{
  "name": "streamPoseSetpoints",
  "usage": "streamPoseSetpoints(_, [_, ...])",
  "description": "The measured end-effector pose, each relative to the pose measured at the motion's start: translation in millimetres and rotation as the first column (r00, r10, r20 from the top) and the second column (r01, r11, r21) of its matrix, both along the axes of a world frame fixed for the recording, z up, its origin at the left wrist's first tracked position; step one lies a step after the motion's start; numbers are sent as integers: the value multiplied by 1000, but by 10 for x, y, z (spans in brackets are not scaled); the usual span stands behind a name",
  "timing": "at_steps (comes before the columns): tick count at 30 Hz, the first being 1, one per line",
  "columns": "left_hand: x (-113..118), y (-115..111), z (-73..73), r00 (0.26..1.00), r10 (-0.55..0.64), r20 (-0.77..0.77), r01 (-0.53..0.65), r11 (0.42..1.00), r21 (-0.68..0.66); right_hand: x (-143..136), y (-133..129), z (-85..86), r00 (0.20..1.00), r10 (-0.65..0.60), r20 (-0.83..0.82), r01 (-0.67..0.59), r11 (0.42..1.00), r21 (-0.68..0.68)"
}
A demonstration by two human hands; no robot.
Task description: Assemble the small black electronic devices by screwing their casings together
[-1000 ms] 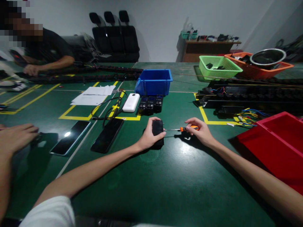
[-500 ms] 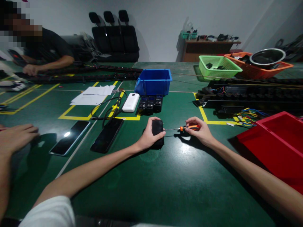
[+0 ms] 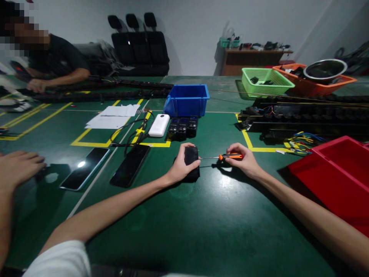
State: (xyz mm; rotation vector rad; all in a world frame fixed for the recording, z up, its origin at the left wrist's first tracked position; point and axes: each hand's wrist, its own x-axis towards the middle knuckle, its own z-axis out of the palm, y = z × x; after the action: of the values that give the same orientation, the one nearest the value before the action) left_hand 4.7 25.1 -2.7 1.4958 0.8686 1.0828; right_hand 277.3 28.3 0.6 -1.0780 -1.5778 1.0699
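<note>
Screwdriver (image 3: pixel 221 157) in the fingertips of the right hand (image 3: pixel 240 158), its shaft points left at a black box (image 3: pixel 191 155). The left hand (image 3: pixel 182 166) clasps that box on the tabletop (image 3: pixel 219 223), hiding its left side. Whether the tip touches is too small to tell. The frame's right edge crops a red bin (image 3: pixel 331 173).

The green table (image 3: pixel 201 227) has yellow lines (image 3: pixel 268 150) on it. On the left lie two phones (image 3: pixel 130 166) and white papers (image 3: pixel 111 117). A blue box (image 3: pixel 187 105) sits far back, a red box (image 3: pixel 331 173) at right.
</note>
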Motion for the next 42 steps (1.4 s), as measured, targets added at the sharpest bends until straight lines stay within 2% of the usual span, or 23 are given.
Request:
streamPoseSetpoints(3, [2, 2, -6, 1000, 6, 1, -6, 1000, 6, -7, -7, 23, 1000, 17, 4, -17, 1000, 1])
streamPoseSetpoints(9, [0, 4, -2, 1000, 6, -13, -6, 1000, 22, -57, -35, 52, 998, 51, 32, -45, 986, -162])
streamPoseSetpoints(20, [10, 9, 1, 1000, 20, 3, -20, 1000, 21, -26, -17, 12, 998, -28, 61, 27, 1000, 15])
streamPoseSetpoints(42, [12, -2, 23, 999, 51, 0, -51, 998, 47, -26, 4, 1, 997, 3, 76, -1, 999, -33])
